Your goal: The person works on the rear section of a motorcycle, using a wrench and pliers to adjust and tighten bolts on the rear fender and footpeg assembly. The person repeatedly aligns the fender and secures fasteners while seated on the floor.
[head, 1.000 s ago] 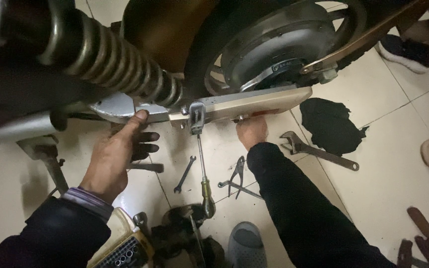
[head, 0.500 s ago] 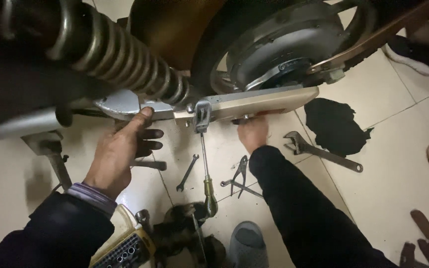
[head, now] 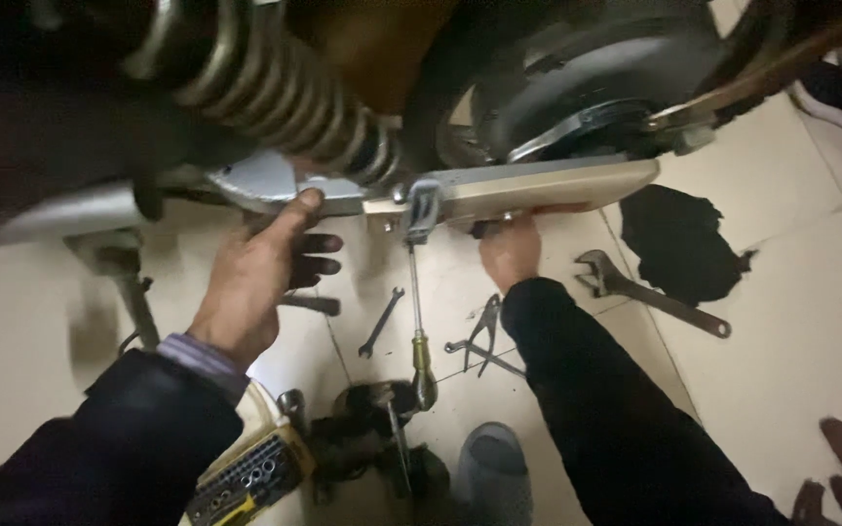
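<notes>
1. The swingarm point(head: 528, 185), a pale beige metal bar, ran level beneath the rear wheel hub point(head: 587, 83), just right of the coil shock absorber point(head: 275, 83); across the last second I saw it hold its place, with only the view creeping closer.
2. My left hand point(head: 255, 278) stayed pressed up against the silver bracket point(head: 265, 185) at the shock's foot, thumb on the metal, fingers curled loosely beneath and gripping nothing else.
3. A screwdriver point(head: 417, 292) hung from the clamp between the hands, unmoved.
4. My right hand point(head: 511, 251) kept bracing the bar's underside; its fingers were hidden behind it, so I could not tell their spread.
5. An adjustable wrench point(head: 650, 292) lay on the tiles beside a black rag point(head: 679, 244).
6. I judged that nothing had yet come loose.
</notes>
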